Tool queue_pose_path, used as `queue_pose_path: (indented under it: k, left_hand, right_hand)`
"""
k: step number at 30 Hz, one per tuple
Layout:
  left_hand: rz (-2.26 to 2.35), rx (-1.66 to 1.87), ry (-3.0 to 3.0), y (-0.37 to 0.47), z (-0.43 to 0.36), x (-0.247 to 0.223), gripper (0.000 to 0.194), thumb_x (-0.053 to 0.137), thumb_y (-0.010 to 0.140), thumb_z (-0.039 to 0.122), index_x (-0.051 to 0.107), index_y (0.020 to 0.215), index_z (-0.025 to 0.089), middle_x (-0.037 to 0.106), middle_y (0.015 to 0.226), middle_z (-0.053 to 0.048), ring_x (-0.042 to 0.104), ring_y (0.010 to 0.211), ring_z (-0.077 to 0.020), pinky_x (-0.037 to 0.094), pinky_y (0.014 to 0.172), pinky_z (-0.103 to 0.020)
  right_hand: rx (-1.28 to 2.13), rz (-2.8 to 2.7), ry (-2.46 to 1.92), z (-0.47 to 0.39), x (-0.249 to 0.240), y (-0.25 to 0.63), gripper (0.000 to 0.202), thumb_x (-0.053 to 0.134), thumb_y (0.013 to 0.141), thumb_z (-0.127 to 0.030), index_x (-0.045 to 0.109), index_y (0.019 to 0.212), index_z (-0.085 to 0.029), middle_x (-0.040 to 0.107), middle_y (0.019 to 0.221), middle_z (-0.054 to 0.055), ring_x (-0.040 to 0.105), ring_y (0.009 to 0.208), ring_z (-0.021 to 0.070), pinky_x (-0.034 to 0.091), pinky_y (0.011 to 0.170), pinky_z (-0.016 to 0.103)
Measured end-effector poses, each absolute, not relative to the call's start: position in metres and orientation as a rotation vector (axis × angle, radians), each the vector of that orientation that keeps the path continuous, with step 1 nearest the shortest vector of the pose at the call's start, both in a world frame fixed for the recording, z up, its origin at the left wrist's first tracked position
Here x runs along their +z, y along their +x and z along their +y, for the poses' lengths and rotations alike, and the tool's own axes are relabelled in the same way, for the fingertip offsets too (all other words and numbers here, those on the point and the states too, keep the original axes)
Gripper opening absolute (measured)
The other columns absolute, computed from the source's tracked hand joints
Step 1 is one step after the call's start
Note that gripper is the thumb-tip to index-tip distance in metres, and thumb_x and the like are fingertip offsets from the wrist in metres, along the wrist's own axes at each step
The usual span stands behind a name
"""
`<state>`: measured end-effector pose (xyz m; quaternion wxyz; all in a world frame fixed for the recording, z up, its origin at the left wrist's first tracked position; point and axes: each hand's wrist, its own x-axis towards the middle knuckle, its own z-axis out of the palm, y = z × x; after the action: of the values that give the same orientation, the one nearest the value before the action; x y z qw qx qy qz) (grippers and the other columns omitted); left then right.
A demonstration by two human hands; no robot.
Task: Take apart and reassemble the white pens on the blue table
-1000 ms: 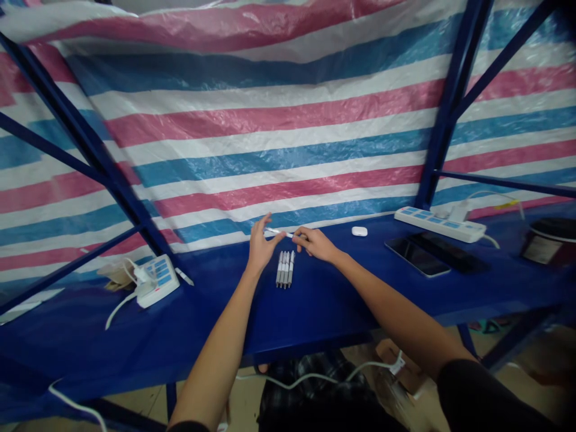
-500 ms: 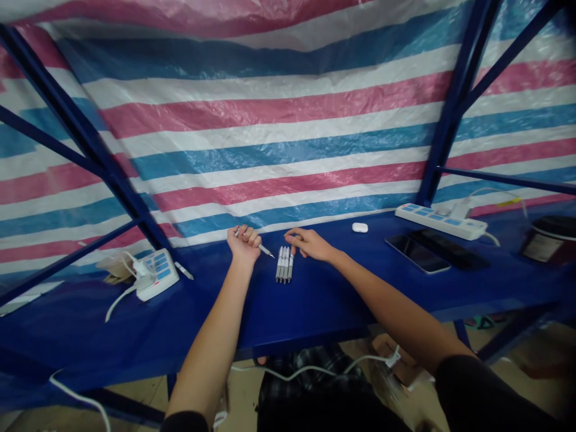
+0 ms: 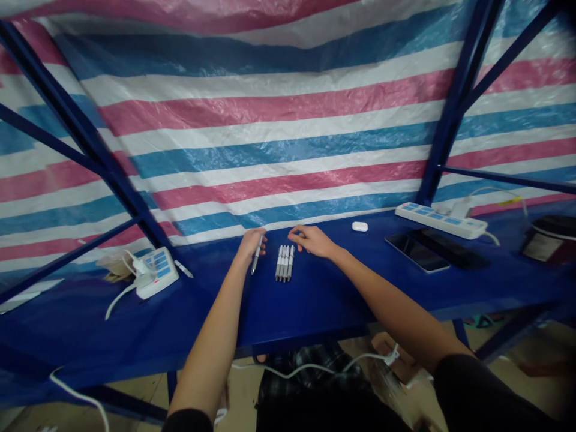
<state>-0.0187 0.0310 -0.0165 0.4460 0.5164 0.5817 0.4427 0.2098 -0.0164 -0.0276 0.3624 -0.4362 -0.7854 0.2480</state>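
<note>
My left hand is closed around a white and grey pen, its tip slanting down towards me. To the right of it, several similar pens lie side by side on the blue table, their grey ends facing me. My right hand hovers by the far ends of this row, close to the rightmost pen. Its fingers are bent, with a gap between thumb and forefinger, and nothing shows in them.
A white power strip with plugs and a loose pen lie at the left. To the right are a small white case, a phone, another power strip and a dark container. Blue frame posts rise behind.
My left hand has turned and moved right, swinging its pen from pointing right to pointing down towards me. My right hand has shifted slightly right and up.
</note>
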Motion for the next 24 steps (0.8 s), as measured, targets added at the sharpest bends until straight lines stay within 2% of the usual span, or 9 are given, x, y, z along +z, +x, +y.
queue_pose_path:
  k: [4,7,10,13,16,24]
  left_hand:
    - [1.768,0.775,1.594,-0.013,0.036,-0.035,0.048,0.067,0.082,0.022,0.059,0.129,0.015,0.068,0.086,-0.008,0.062,0.056,-0.0159,0.053,0.048,-0.026]
    - [1.825,0.645,1.739,-0.010,0.036,-0.038,0.054,0.066,0.083,0.027,0.058,0.135,0.014,0.071,0.103,-0.015,0.069,0.065,-0.0202,0.056,0.051,-0.027]
    - [1.847,0.581,1.774,-0.007,0.028,-0.032,0.054,0.065,0.086,0.033,0.058,0.136,0.015,0.069,0.116,-0.019,0.071,0.071,-0.0225,0.058,0.052,-0.029]
    - [1.839,0.456,1.782,-0.004,0.017,-0.024,0.053,0.065,0.088,0.038,0.059,0.134,0.013,0.071,0.108,-0.019,0.072,0.075,-0.0248,0.059,0.053,-0.030]
    - [1.761,0.407,1.741,-0.001,0.009,-0.018,0.062,0.065,0.089,0.039,0.050,0.143,0.014,0.072,0.098,-0.018,0.071,0.072,-0.0240,0.061,0.053,-0.032]
    - [1.603,0.468,1.688,0.015,0.006,-0.024,0.076,0.076,0.076,0.018,0.047,0.146,0.016,0.069,0.104,-0.014,0.068,0.077,-0.0201,0.064,0.059,-0.031]
  right_hand:
    - [0.569,-2.109,-1.246,-0.017,-0.027,0.210,0.026,0.058,0.099,-0.038,0.070,0.108,-0.018,0.071,0.067,0.000,0.064,0.062,0.0133,0.041,0.065,0.023]
    - [0.544,-2.158,-1.309,-0.016,-0.028,0.209,0.025,0.058,0.099,-0.037,0.071,0.107,-0.019,0.072,0.068,0.000,0.065,0.065,0.0136,0.040,0.067,0.023]
    - [0.525,-2.171,-1.367,-0.014,-0.029,0.210,0.025,0.057,0.098,-0.039,0.072,0.107,-0.019,0.073,0.069,0.000,0.066,0.067,0.0139,0.040,0.068,0.023]
    - [0.518,-2.206,-1.449,-0.015,-0.028,0.211,0.029,0.057,0.098,-0.042,0.073,0.093,-0.019,0.073,0.068,0.001,0.067,0.071,0.0150,0.040,0.068,0.023]
    - [0.565,-2.283,-1.524,-0.017,-0.027,0.209,0.038,0.056,0.098,-0.046,0.072,0.077,-0.018,0.072,0.065,0.003,0.067,0.071,0.0159,0.039,0.066,0.024]
    - [0.540,-2.314,-1.604,-0.018,-0.031,0.200,0.039,0.056,0.097,-0.051,0.074,0.083,-0.019,0.074,0.072,0.005,0.068,0.077,0.0180,0.040,0.066,0.023]
